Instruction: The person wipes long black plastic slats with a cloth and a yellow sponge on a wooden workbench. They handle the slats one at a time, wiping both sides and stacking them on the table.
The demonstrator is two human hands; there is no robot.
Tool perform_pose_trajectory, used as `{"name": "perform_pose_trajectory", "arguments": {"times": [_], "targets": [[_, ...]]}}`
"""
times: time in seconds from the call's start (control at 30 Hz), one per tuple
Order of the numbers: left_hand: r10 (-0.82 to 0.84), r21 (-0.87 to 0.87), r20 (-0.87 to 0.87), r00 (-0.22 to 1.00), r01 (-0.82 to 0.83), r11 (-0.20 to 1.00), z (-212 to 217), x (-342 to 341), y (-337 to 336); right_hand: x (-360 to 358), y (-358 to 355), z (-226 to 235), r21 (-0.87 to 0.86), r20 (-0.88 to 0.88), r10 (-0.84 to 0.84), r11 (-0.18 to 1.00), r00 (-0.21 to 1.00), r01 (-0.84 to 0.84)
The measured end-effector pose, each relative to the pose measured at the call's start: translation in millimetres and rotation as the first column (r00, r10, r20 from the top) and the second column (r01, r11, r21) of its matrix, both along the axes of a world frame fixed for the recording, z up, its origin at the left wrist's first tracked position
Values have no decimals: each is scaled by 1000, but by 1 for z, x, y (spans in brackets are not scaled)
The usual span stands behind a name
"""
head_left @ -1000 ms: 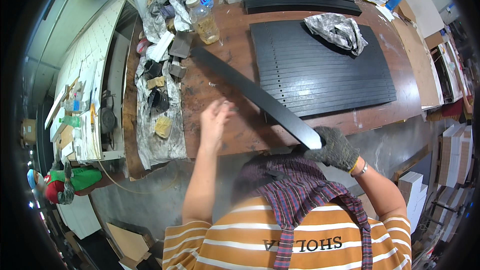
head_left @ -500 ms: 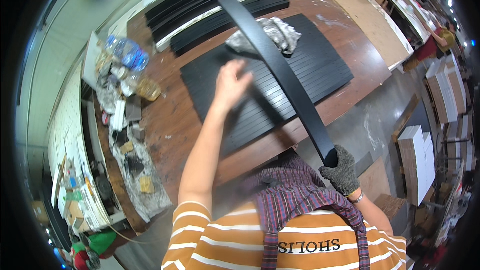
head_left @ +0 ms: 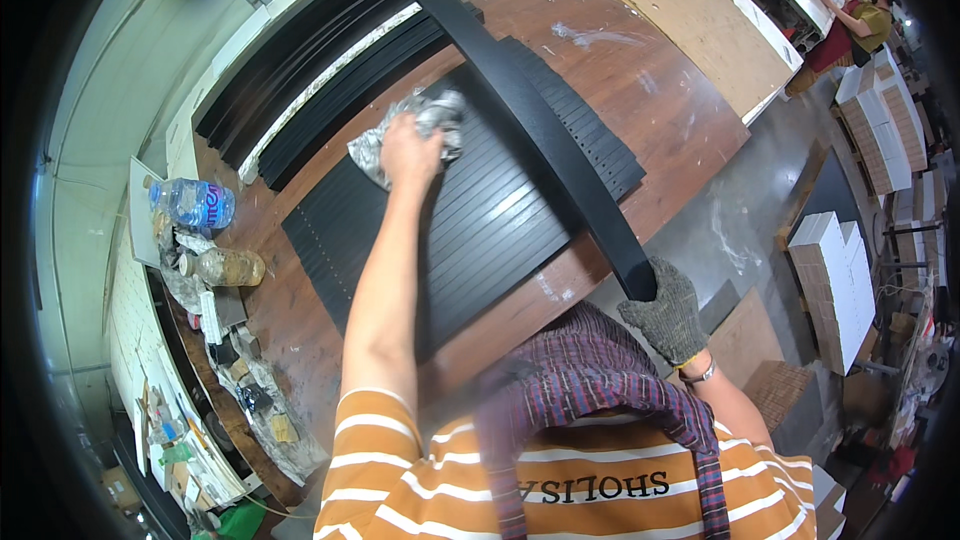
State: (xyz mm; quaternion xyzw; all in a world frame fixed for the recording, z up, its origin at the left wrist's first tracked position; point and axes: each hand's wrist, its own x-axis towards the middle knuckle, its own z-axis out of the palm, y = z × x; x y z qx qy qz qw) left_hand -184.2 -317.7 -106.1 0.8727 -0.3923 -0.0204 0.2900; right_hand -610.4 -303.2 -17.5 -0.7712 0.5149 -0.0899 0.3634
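Note:
My right hand, in a dark grey knitted glove, grips the near end of a long black strip. The strip slants up and leftward over the table, its far end near the stacked strips. My bare left hand is closed on a crumpled grey-white rag, its fingertips partly hidden in the folds. Under the rag lies a flat layer of black strips, set side by side on the brown table. Small holes dot the ends of these strips.
Stacked black strips stand along the table's far left. A clear bottle and a bottle of yellowish liquid are at the left edge. Stacked white-and-brown panels stand on the floor at right; a person works at far right.
My left hand, empty before, now has hold of the rag, which has shifted left over the flat strips. My view has turned slightly; the right hand keeps its grip on the long strip.

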Motion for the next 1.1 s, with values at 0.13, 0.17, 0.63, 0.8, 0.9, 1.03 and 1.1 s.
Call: {"name": "perform_pose_trajectory", "arguments": {"times": [0.13, 0.17, 0.63, 0.8, 0.9, 1.03, 1.1], "targets": [[-204, -525, -284, 937, 26, 851, 75, -63, 40, 4, -45, -23, -63, 18, 167, 984, 986, -166], [-337, -502, -40, 941, 273, 821, 95, -94, 42, 8, -53, -32, -125, 49, 215, 970, 975, -207], [-441, 185, 717, 540, 462, 867, 129, -21, 122, 53, -90, 13, -23, 27, 670, 742, 742, -670], [-152, 111, 700, 698, 104, 988, 120, 85, 218, 27, -77, 18, 102, 7, 695, 715, 719, -691], [276, -89, 459, 845, -266, 960, 100, 114, 258, 13, -68, 15, 11, -3, 688, 726, 726, -688], [139, -612, -537, 832, -498, 615, 106, 48, 235, 14, -51, 21, -80, -47, 551, 829, 833, -553], [-122, -555, -711, 692, -446, 702, 109, -34, 189, 31, -34, 21, -151, -20, 492, 859, 870, -489]]}}
